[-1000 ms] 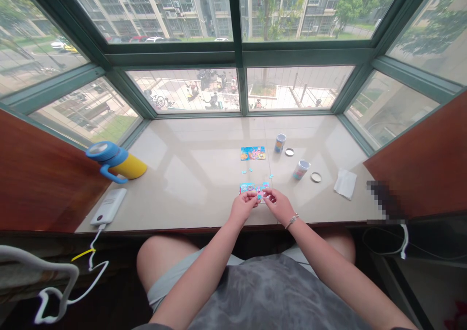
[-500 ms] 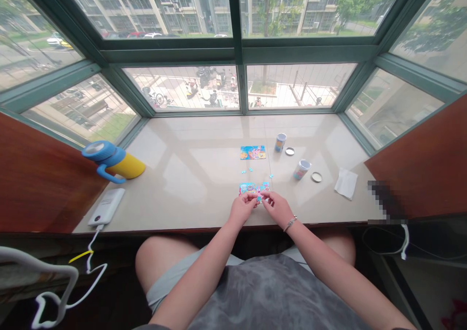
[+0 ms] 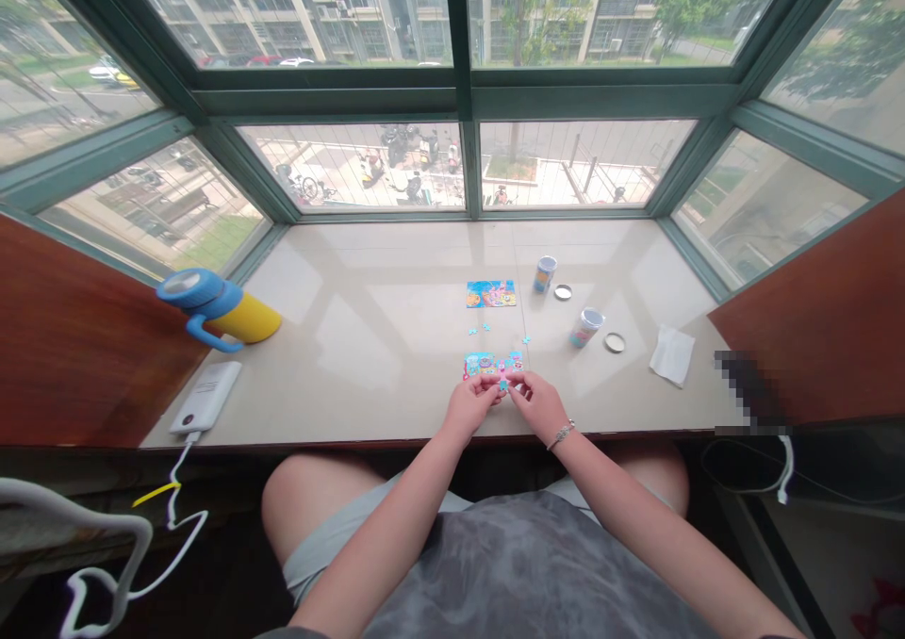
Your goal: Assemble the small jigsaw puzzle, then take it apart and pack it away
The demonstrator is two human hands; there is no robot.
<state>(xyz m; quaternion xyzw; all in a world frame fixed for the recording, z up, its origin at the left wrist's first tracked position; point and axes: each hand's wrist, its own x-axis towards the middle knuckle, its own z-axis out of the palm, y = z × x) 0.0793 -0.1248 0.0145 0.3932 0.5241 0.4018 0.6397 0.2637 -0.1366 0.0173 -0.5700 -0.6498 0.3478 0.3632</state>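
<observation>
Between the fingertips of both hands is a small blue jigsaw puzzle piece. My left hand pinches it from the left, and my right hand, with a bracelet at its wrist, closes on it from the right. Just beyond the fingers lies a partly assembled jigsaw puzzle, its near part hidden by my hands. Several loose blue pieces rest on the sill farther back. Behind them sits a colourful picture card or finished puzzle; I cannot tell which.
Two small printed tins stand open to the right, with round lids beside them. A white tissue lies farther right. On the left are a yellow and blue jug and a white power bank with a cable.
Almost nothing differs. Both hands stay at the same spot with the blue piece between their fingertips; the whole view has shifted very slightly.
</observation>
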